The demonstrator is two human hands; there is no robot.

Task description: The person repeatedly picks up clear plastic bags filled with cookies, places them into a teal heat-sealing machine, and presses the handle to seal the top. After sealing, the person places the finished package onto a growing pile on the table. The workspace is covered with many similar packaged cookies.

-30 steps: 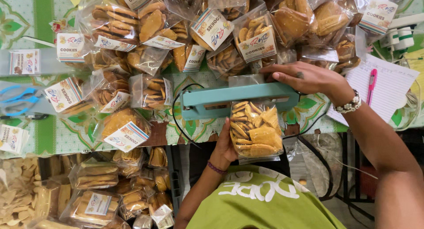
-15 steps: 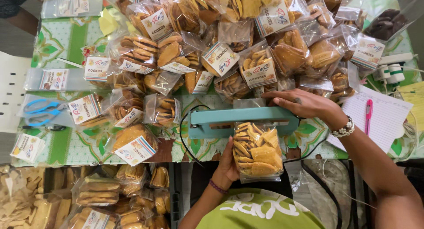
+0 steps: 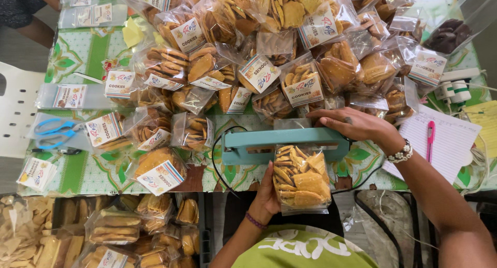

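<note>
Heaped cookie bags (image 3: 269, 50) block everything behind the sealer (image 3: 284, 141); bare tablecloth (image 3: 88, 172) lies left.

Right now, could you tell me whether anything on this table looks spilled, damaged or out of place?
Nothing stands out. The cookie bag sits straight under the teal sealer, with the left hand steadying it and the right hand on the bar.

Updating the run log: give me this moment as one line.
left hand: holds cookie bag from below | right hand: presses on teal heat sealer arm | bag top: under sealer bar | around: pile of sealed cookie bags
</note>
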